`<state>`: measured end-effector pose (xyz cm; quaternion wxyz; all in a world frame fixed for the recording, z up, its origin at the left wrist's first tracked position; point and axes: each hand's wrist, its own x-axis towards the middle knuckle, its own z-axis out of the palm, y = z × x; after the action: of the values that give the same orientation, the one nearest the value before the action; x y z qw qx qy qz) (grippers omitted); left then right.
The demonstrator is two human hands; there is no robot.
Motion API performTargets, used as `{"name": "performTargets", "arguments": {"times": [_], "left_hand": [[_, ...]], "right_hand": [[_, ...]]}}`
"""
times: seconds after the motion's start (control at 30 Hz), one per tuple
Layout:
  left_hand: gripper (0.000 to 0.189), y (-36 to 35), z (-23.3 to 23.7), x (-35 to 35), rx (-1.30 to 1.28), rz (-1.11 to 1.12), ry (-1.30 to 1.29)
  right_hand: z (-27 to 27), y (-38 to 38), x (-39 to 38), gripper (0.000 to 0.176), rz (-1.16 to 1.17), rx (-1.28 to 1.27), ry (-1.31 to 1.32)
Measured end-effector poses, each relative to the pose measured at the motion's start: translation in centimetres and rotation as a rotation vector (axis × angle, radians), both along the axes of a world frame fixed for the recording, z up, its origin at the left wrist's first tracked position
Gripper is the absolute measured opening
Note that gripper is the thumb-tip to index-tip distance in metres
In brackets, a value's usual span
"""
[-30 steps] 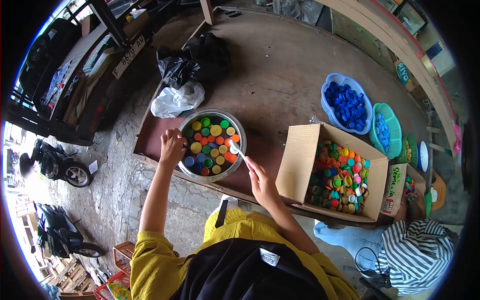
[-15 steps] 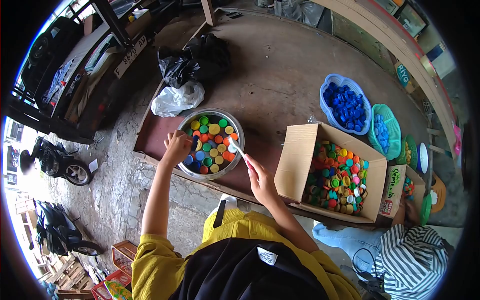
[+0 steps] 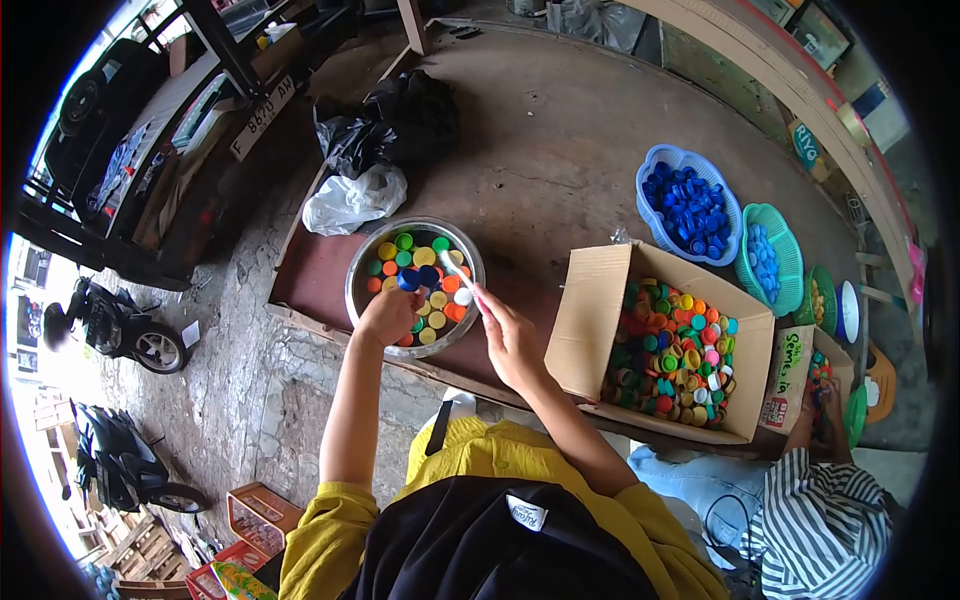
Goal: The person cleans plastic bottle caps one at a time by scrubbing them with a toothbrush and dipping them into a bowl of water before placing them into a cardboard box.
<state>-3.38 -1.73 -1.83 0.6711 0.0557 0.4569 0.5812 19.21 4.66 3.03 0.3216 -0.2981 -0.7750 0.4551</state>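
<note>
A metal basin (image 3: 474, 254) holds water and many floating bottle caps in yellow, orange, green and white. Over its middle, my left hand (image 3: 388, 316) pinches a blue bottle cap (image 3: 408, 280) between its fingertips. Another dark blue cap is just right of it. My right hand (image 3: 513, 342) grips a white toothbrush (image 3: 466, 276) by its handle, reaching in from the basin's right side. The brush head is over the caps, a short way up and right of the blue cap.
Right of the basin stands a cardboard box (image 3: 588, 330) of mixed caps. Beyond it are a blue basket (image 3: 651, 212) of dark blue caps and a green basket (image 3: 793, 250) of light blue ones. Plastic bags (image 3: 355, 198) lie behind the basin. A person in stripes (image 3: 828, 515) sits at right.
My left hand has moved right from the basin's left rim to its middle, with a blue cap now at its fingertips. The toothbrush has shifted slightly left and up.
</note>
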Motion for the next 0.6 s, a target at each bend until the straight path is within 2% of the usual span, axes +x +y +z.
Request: {"name": "performTargets", "arguments": {"times": [0.1,0.17,0.23,0.37,0.47,0.6], "left_hand": [[0.022,-0.4,1.4,1.4,0.047,-0.008,0.029],[0.025,-0.6,2.4,2.0,0.043,0.008,0.051],[0.025,-0.8,2.3,1.6,0.086,-0.008,0.063],[0.025,-0.8,2.0,1.6,0.143,-0.008,0.097],[0.025,-0.9,1.8,2.1,0.145,0.049,0.032],[0.026,-0.7,2.0,2.5,0.192,0.06,0.068]], "right_hand": [[0.1,-0.4,-0.7,0.042,0.083,0.023,-0.088],[-2.4,0.5,-0.9,0.045,0.045,0.053,-0.122],[-1.7,0.8,-1.0,0.049,0.024,0.052,-0.142],[-1.3,-0.6,-1.7,0.046,0.085,0.143,0.063],[-0.8,0.3,-1.2,0.048,0.025,0.095,-0.182],[-1.2,-0.6,-1.4,0.049,0.061,0.164,-0.067]]}}
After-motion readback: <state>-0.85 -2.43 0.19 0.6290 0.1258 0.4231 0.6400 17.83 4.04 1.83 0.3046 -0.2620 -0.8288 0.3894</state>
